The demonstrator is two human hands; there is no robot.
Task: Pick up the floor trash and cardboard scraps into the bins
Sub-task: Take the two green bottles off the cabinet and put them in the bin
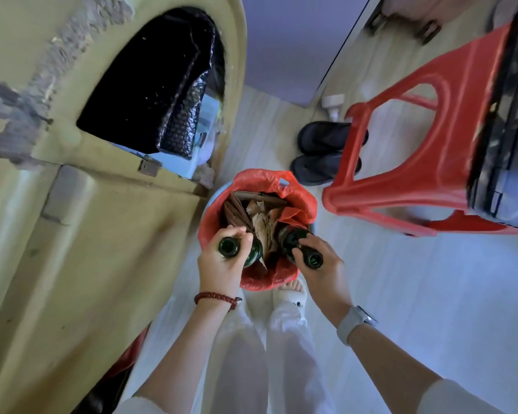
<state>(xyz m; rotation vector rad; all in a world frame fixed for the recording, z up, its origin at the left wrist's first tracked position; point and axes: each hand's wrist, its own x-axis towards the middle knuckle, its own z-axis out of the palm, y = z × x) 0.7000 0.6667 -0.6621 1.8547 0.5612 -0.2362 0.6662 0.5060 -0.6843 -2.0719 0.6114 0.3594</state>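
A small bin lined with a red plastic bag point(296, 198) stands on the floor just ahead of my feet. Brown cardboard scraps point(251, 210) fill it. My left hand point(222, 264) grips the neck of a dark green glass bottle point(229, 248), its mouth facing up and its body reaching down over the bin. My right hand point(323, 264) grips a second green bottle point(295, 242) by the neck, tilted with its body over the bin's right side.
A large yellowish bin with a dark arched opening point(150, 82) stands at the left. A red plastic stool point(416, 162) carrying a dark appliance is at the right. Dark slippers point(323, 150) lie beyond the small bin on the pale floor.
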